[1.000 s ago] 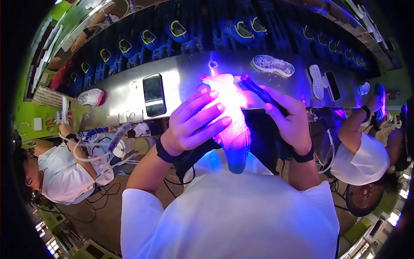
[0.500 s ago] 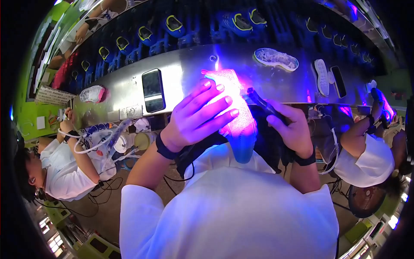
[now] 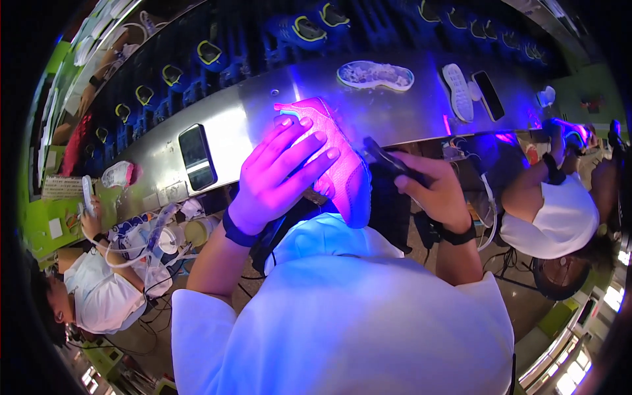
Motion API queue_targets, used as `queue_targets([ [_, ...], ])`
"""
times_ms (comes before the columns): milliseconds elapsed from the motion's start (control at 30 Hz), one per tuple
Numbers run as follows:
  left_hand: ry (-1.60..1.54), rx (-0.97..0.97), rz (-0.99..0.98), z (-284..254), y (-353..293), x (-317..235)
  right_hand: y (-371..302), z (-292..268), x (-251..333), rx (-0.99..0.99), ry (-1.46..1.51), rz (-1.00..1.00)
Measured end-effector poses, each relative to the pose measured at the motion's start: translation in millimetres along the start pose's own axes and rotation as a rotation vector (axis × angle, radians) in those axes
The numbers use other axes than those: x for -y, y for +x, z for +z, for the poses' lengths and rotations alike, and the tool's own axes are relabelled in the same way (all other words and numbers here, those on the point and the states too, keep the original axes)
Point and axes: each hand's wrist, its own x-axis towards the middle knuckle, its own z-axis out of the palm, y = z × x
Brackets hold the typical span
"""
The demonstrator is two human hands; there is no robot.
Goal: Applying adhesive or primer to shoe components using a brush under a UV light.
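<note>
The pink-lit shoe (image 3: 345, 174) slanted under the left grip (image 3: 270, 174), which grasped it with fingers spread across its side; the right grip (image 3: 428, 184), closed around a dark handheld tool (image 3: 390, 162), was just right of the shoe; beyond both grips lay a pale sole (image 3: 375, 75) on the metal worktop (image 3: 304, 80).

A long, grainy shoe (image 3: 346, 172) at centre is pink, blue low down (the bare left hand (image 3: 273, 178) looks violet-pink). Across the top, rounded dark-blue shoes (image 3: 299, 29) are rimmed lime-yellow.
</note>
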Motion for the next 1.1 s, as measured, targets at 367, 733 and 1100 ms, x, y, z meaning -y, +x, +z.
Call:
queue_targets([
  [367,-0.019,0.017,-0.207,-5,-11,2,6,4,-6,0.048,0.064,0.034],
  [733,-0.143,0.013,-0.507,-19,-44,11,-2,41,-20,0.106,0.282,0.074],
  [1100,-0.084,0.131,-0.76,-36,-63,7,8,65,11,-0.045,-0.348,-0.143],
])
